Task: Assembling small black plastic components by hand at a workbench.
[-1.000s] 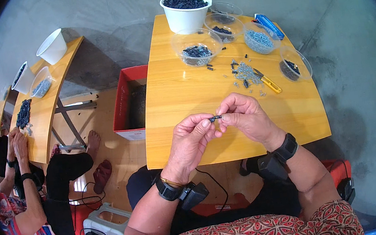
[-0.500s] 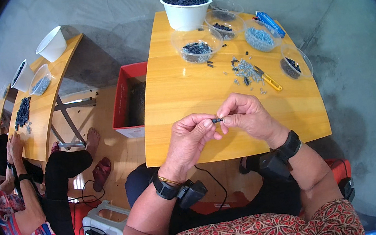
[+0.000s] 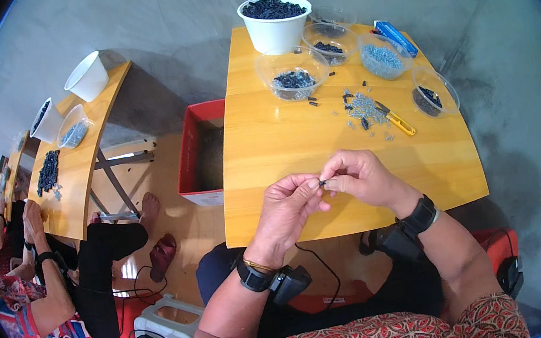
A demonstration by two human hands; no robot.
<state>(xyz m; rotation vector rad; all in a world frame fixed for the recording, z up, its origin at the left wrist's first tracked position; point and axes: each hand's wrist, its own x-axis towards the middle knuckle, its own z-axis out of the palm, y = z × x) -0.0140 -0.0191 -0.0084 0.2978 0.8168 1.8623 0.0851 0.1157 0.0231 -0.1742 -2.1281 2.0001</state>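
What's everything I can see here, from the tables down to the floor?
wooden table: one, yellow-orange, in front of the person
white bucket: one, full of dark small parts, far edge of the table
clear bowls: four, holding dark or grey parts, far half of the table
loose small parts: a scatter, grey and dark, beside the bowls
yellow-handled tool: one, by the scatter
blue packet: one, far right corner
red bin: one, on the floor left of the table
second table: one, wooden, far left, with white buckets and dark parts
co-worker: one, patterned top, seated lower left
white box with cables: one, on the floor
left hand: pinching a small dark part
right hand: pinching the same part
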